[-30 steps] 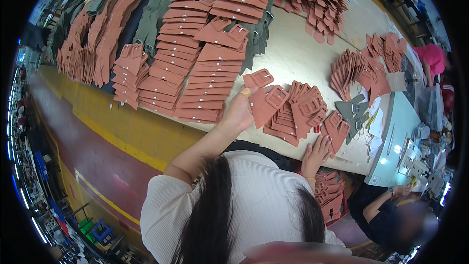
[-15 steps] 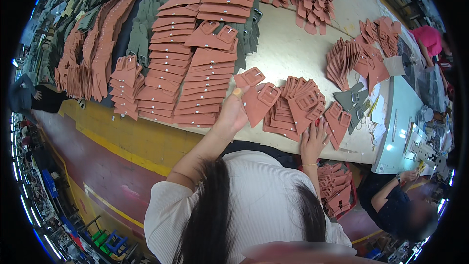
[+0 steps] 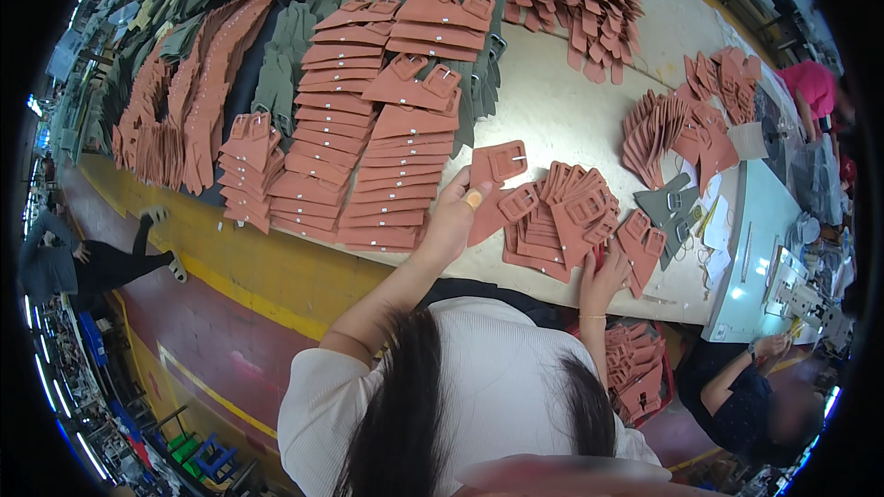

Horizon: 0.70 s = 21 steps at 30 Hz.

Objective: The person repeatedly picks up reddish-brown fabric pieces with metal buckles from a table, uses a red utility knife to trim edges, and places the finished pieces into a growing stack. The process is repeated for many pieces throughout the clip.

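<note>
Raised a little over the table edge, my left hand (image 3: 453,225) pinches a terracotta leather-like strap piece (image 3: 494,166) with two covered buckles, thumb on its lower left side. Just right of it lies a fanned stack of matching buckle pieces (image 3: 543,230). My right hand (image 3: 605,281) rests at the stack's lower right, fingers curled round something small and red that is mostly hidden. Beside those fingers, a single buckle piece (image 3: 640,244) lies apart from the stack.
Long overlapping rows of terracotta pieces (image 3: 396,179) cover the table's left, with green ones (image 3: 276,64) behind. More piles (image 3: 654,133) and a green buckle piece (image 3: 668,207) lie right. A red crate (image 3: 635,368) of pieces stands below. A co-worker (image 3: 746,396) sits at a machine, lower right.
My left hand has turned the buckle piece and moved it slightly right. The right hand's fingers have drawn in from lying flatter. At far left, a standing person shows more fully.
</note>
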{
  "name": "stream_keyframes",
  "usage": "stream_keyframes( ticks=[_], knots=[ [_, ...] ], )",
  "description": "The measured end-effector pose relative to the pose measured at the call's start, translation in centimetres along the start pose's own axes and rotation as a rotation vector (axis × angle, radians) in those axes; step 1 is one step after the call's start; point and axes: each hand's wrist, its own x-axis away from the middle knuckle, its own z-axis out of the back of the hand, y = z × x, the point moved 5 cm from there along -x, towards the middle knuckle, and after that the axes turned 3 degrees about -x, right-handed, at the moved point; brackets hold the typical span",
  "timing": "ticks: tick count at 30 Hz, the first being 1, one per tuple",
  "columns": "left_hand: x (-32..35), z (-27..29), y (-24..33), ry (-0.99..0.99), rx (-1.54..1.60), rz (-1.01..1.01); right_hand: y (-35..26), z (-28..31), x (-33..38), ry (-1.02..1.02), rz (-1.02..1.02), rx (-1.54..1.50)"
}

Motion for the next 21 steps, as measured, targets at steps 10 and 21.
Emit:
stream_keyframes(
  ticks=[10, 21],
  knots=[
    [0.5, 0.6, 4.6, -0.03, -0.531, -0.429, 2.4, 1.5, -1.6, -0.083, -0.108, -0.082],
    [2.4, -0.9, 7.5, 0.201, -1.476, -0.939, 2.0, 5.6, -6.1, 0.144, -0.246, -0.636]
  ],
)
